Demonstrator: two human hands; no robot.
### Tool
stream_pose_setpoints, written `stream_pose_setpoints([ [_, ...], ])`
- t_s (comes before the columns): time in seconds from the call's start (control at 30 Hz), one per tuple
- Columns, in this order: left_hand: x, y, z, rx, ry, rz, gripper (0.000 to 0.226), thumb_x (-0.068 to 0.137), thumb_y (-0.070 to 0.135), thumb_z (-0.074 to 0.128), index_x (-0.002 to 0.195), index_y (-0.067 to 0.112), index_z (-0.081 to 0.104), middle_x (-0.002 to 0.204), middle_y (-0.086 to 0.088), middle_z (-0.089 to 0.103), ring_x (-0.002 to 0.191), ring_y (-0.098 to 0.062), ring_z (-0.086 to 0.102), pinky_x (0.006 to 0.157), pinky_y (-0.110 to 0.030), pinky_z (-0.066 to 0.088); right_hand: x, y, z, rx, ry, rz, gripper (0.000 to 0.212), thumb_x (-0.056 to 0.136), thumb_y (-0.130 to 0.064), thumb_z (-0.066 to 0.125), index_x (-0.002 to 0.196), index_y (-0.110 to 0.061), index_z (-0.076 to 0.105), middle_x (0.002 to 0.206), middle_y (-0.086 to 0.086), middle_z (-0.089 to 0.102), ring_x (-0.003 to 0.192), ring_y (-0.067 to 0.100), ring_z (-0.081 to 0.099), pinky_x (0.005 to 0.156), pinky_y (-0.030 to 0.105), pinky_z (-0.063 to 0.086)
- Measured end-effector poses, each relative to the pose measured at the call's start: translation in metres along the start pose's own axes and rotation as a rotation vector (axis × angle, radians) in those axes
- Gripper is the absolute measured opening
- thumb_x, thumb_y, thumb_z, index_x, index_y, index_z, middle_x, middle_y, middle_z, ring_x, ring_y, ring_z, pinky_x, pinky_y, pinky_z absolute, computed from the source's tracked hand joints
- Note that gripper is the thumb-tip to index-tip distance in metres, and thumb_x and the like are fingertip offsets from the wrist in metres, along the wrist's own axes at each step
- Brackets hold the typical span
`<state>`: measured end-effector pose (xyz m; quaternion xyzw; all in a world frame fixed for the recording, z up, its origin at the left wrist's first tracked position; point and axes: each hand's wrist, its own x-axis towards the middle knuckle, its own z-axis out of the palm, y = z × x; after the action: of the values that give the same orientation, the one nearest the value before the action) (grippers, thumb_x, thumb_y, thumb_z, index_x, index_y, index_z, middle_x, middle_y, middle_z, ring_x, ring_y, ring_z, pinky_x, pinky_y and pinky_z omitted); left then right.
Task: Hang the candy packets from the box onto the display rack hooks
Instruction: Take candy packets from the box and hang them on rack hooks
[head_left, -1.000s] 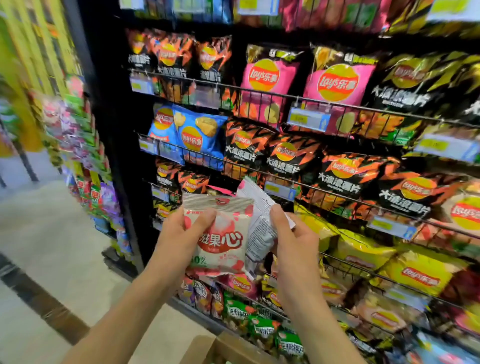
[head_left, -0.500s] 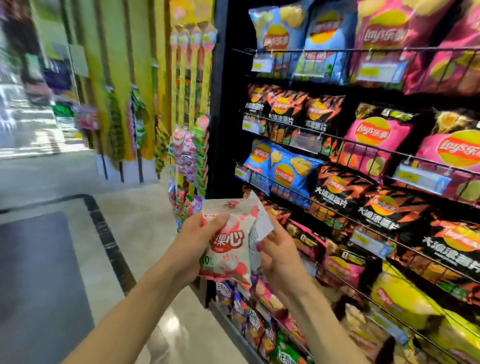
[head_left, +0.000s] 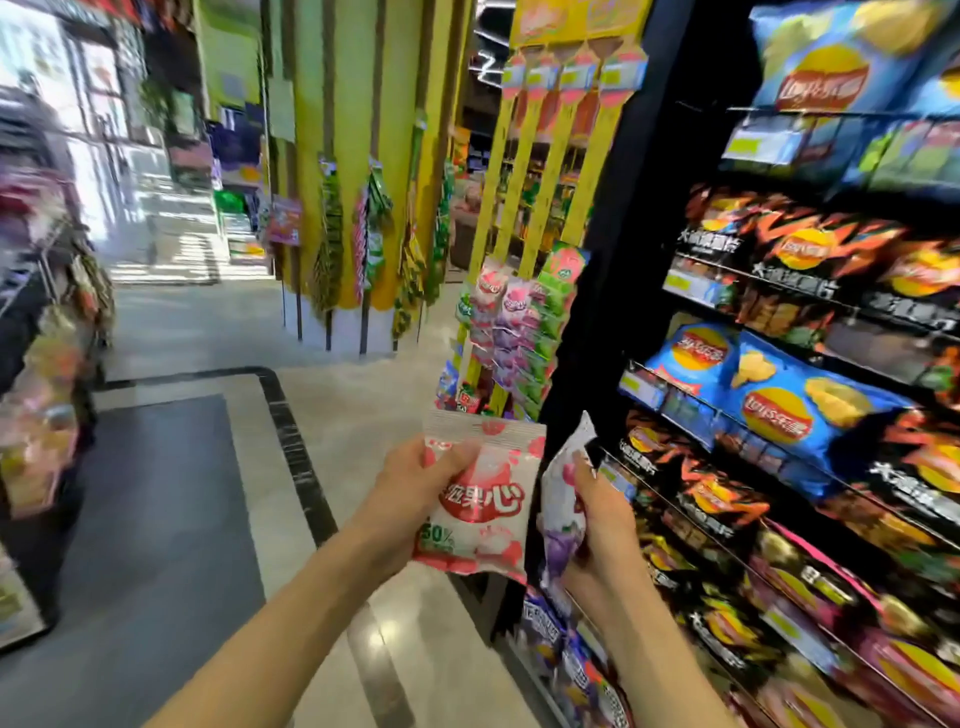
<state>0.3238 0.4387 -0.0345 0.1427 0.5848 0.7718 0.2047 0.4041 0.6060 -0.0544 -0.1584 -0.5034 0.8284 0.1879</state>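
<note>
Low in the middle of the view, two bare arms reach forward, each hand with a candy bag. The left hand (head_left: 410, 486) grips a white and pink candy packet (head_left: 480, 501) by its left edge, thumb across the front. Big red Chinese letters sit in the middle of it, ending in "心", and a green "50%" is printed lower down. The right hand (head_left: 597, 525) is curled round a second packet (head_left: 563, 512), white with purple fruit on it, turned edge-on so its writing cannot be read. The two packets are just beside each other but apart.

Behind them stands the display rack (head_left: 524, 208), with tall yellow strips and pink and green tags on top. Small candy bags (head_left: 511, 338) in pink, purple and green hang in rows on its lower part. The writing on them is too blurry to read.

On the right is a black shelf (head_left: 587, 291) full of chips. Blue chip bags (head_left: 769, 400) have a red and yellow round Lay's logo. Black and orange chip bags (head_left: 789, 249) carry white Chinese words. Yellow-green price tags (head_left: 750, 143) clip to the wire rails; their print is too small to read.

The floor (head_left: 218, 519) is shiny, with a dark grey patch.
</note>
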Motion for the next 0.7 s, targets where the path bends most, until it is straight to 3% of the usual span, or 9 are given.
stream_pose_setpoints([
  [0.1,0.024,0.007,-0.044,0.016,0.067,-0.018,0.026,0.097,0.028,0.065,0.115,0.009,0.066,0.096,-0.017,0.079,0.087,-0.037,0.077,0.083,-0.05,0.062,0.026,0.003,0.033,-0.067,0.072,-0.006,0.052,0.085,-0.045,0.074,0.122,-0.008,0.069,0.117,0.019,0.073,0.11,0.038,0.069,0.101,0.06,0.05],
  [0.27,0.067,0.013,-0.101,0.036,0.18,-0.01,0.028,0.097,0.031,0.065,0.115,0.01,0.064,0.094,-0.013,0.079,0.084,-0.032,0.078,0.078,-0.045,0.063,0.075,0.013,0.076,-0.197,0.144,-0.039,0.047,0.092,-0.046,0.066,0.125,-0.012,0.064,0.091,0.018,0.067,0.062,0.027,0.07,0.049,0.03,0.053],
  [0.3,0.077,0.013,-0.111,0.043,0.198,-0.01,0.027,0.097,0.031,0.065,0.114,0.01,0.065,0.094,-0.013,0.079,0.085,-0.033,0.078,0.08,-0.047,0.063,0.087,0.016,0.083,-0.215,0.161,-0.05,0.047,0.093,-0.046,0.065,0.125,-0.012,0.063,0.094,0.011,0.067,0.063,0.027,0.07,0.052,0.029,0.051],
  [0.33,0.087,0.014,-0.121,0.053,0.211,-0.01,0.027,0.097,0.032,0.065,0.114,0.01,0.065,0.095,-0.014,0.079,0.085,-0.034,0.078,0.083,-0.05,0.062,0.1,0.019,0.09,-0.246,0.182,-0.065,0.052,0.091,-0.05,0.065,0.12,-0.008,0.063,0.087,0.004,0.061,0.101,0.017,0.052,0.057,0.031,0.05],
  [0.37,0.099,0.015,-0.13,0.067,0.219,-0.01,0.028,0.098,0.033,0.064,0.115,0.01,0.065,0.096,-0.014,0.079,0.086,-0.034,0.077,0.086,-0.052,0.061,0.117,0.024,0.094,-0.286,0.191,-0.072,0.055,0.088,-0.056,0.066,0.106,-0.003,0.063,0.075,0.001,0.054,0.065,0.01,0.034,0.062,0.03,0.044],
  [0.47,0.138,0.018,-0.154,0.092,0.237,-0.015,0.029,0.099,0.033,0.062,0.117,0.01,0.064,0.098,-0.014,0.079,0.087,-0.033,0.078,0.084,-0.051,0.061,0.167,0.037,0.11,-0.367,0.222,-0.133,0.053,0.083,-0.06,0.069,0.074,-0.017,0.04,0.061,-0.006,0.036,0.056,0.013,0.036,0.064,0.034,0.033],
  [0.6,0.207,0.028,-0.178,0.17,0.239,-0.003,0.026,0.101,0.033,0.061,0.115,0.012,0.064,0.098,-0.013,0.079,0.087,-0.033,0.077,0.088,-0.054,0.06,0.245,0.053,0.124,-0.445,0.224,-0.23,0.086,0.063,-0.086,0.064,0.118,-0.02,0.055,0.087,-0.008,0.048,0.084,0.018,0.049,0.076,0.035,0.045],
  [0.67,0.247,0.036,-0.185,0.207,0.232,-0.005,0.027,0.1,0.033,0.061,0.117,0.012,0.064,0.098,-0.013,0.079,0.088,-0.033,0.077,0.09,-0.055,0.06,0.281,0.051,0.134,-0.466,0.188,-0.228,0.122,0.059,-0.094,0.06,0.154,-0.021,0.035,0.116,0.002,0.056,0.1,0.023,0.053,0.096,0.043,0.051],
  [0.7,0.268,0.041,-0.188,0.227,0.224,-0.004,0.027,0.1,0.033,0.061,0.117,0.013,0.064,0.098,-0.012,0.079,0.087,-0.033,0.078,0.09,-0.055,0.06,0.3,0.049,0.139,-0.464,0.2,-0.231,0.118,0.069,-0.087,0.061,0.158,-0.018,0.028,0.132,0.002,0.054,0.108,0.025,0.054,0.103,0.044,0.048],
])
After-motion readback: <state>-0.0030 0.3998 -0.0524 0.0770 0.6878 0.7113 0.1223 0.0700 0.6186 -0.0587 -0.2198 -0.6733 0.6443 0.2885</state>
